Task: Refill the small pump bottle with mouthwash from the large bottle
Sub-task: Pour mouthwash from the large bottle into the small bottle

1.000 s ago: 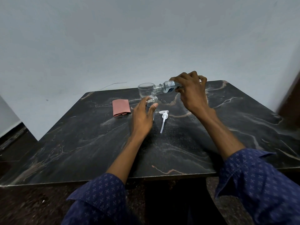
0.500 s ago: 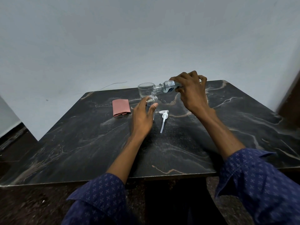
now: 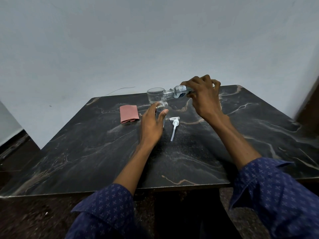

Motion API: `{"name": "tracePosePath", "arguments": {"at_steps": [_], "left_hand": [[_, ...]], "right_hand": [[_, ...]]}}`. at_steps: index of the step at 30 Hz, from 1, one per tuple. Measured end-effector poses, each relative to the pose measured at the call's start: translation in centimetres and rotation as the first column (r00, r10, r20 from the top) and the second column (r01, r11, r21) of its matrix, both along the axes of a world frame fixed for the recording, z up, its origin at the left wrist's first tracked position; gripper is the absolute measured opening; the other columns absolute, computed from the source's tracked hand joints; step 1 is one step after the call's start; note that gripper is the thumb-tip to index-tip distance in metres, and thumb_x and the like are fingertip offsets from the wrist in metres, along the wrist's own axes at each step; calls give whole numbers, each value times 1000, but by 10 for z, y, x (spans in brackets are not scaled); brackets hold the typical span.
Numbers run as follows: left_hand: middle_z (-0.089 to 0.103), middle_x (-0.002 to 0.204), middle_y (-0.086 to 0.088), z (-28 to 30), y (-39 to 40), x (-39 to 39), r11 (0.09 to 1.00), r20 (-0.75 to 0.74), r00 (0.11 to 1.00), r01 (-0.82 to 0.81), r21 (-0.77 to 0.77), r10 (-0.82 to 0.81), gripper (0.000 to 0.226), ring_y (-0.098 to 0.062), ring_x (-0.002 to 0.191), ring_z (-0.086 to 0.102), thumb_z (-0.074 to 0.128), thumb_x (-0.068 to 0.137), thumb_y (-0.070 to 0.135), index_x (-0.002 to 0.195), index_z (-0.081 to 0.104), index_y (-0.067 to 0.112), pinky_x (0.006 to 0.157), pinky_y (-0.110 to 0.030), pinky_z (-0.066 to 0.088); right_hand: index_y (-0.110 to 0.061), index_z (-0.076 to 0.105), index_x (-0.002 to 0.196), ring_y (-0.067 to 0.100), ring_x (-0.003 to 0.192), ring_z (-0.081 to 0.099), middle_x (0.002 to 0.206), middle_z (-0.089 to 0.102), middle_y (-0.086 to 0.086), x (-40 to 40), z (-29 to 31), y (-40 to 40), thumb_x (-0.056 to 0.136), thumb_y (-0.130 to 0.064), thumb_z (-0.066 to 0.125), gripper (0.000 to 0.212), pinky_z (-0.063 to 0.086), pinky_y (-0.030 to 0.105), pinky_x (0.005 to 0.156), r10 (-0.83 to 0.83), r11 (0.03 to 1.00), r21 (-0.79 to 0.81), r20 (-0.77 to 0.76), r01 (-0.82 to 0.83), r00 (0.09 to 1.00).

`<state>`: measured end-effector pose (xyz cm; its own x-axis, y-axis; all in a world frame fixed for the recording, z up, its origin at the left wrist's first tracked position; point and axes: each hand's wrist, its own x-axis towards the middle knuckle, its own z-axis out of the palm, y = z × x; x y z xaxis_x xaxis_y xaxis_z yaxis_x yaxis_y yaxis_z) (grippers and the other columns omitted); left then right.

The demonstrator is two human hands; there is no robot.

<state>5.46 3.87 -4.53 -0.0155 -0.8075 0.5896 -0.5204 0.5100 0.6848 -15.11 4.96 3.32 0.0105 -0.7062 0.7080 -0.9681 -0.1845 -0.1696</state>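
Observation:
The small clear bottle stands upright on the dark marble table with its pump off. My left hand wraps around its lower body. My right hand grips the large clear mouthwash bottle, tipped almost level with its neck pointing left. Its mouth sits right over the small bottle's opening, and a thin stream of clear liquid runs down between them. The white pump head with its dip tube lies flat on the table just right of the small bottle.
An empty glass stands directly behind the small bottle. A folded pink cloth lies to the left of my left hand. A grey wall rises behind the table. A thin wire runs along the wall's base.

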Motion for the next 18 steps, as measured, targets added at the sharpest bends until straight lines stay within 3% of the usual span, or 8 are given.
{"name": "tracePosePath", "arguments": {"at_steps": [13,18], "left_hand": [[68,131,12,-2,-1,0,1000,-12,1000,3,-12,-3,52,-4,107,62,50,102,67,142,57,33,86,-31,52],[68,138,2,-3,-2,0,1000,-10,1000,0,8,0,59,-9,113,61,49,101,68,146,56,30,91,-34,53]], "right_hand": [[-35,66,136,21,127,47,131,64,-14,0,0,1,98,-12,67,44,27,48,109,5,1000,3,0,-5,1000],[-34,66,136,22,128,48,132,65,-12,0,1,1,97,-12,68,44,27,49,108,3,1000,0,-5,-3,1000]]}}
